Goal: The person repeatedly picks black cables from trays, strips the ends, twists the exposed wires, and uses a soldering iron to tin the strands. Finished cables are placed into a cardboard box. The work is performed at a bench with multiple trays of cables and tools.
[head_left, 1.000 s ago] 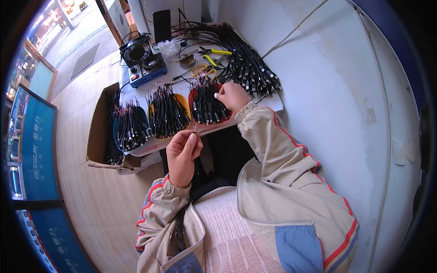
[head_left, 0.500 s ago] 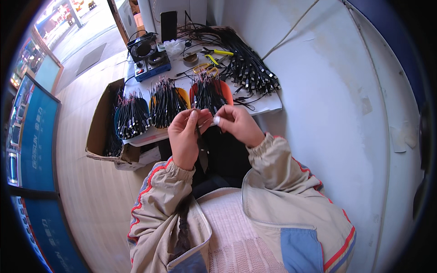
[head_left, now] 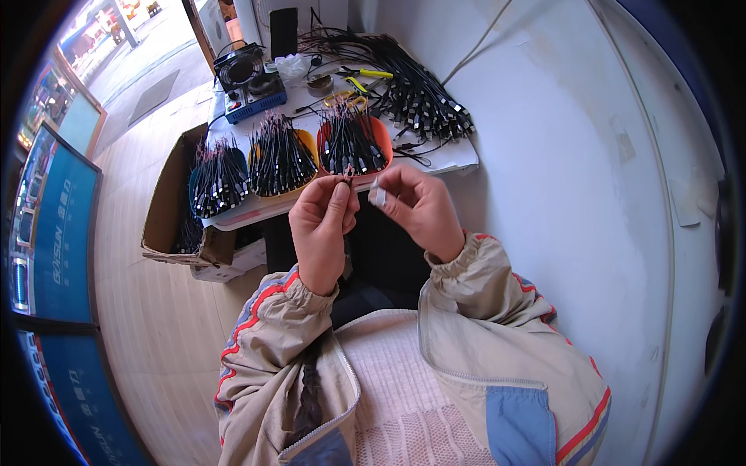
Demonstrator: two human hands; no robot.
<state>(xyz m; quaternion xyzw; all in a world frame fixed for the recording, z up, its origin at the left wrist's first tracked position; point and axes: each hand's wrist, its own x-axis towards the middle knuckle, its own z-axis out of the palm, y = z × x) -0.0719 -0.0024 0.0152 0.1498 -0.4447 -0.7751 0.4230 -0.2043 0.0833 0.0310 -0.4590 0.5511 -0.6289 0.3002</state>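
Note:
My left hand (head_left: pixel 320 225) is closed in a pinch, thumb against the forefinger, on the end of a thin black cable (head_left: pixel 349 177). Short reddish wire ends stick up past its fingertips. Just to the right, my right hand (head_left: pixel 423 208) is curled with thumb and forefinger brought together; a white wrap (head_left: pixel 378 194) covers a fingertip. Whether anything thin sits in that pinch is too small to tell. Both hands hover over my lap, in front of the table's near edge. Beyond them stands a red bin (head_left: pixel 382 138) of black cables with reddish wire ends up.
Left of it are a yellow bin (head_left: pixel 310 144) and a blue bin (head_left: pixel 194 185) of similar cables. A cable pile (head_left: pixel 423 105), yellow-handled pliers (head_left: pixel 376 74), yellow scissors (head_left: pixel 357 102) and a blue heating device (head_left: pixel 260 105) lie behind. A cardboard box (head_left: pixel 167 221) stands left; a wall (head_left: pixel 559 194) bounds the right.
My hands have moved apart a little, the right one shifting right. The cable's wire ends now point up from my left fingertips. The view has tilted slightly.

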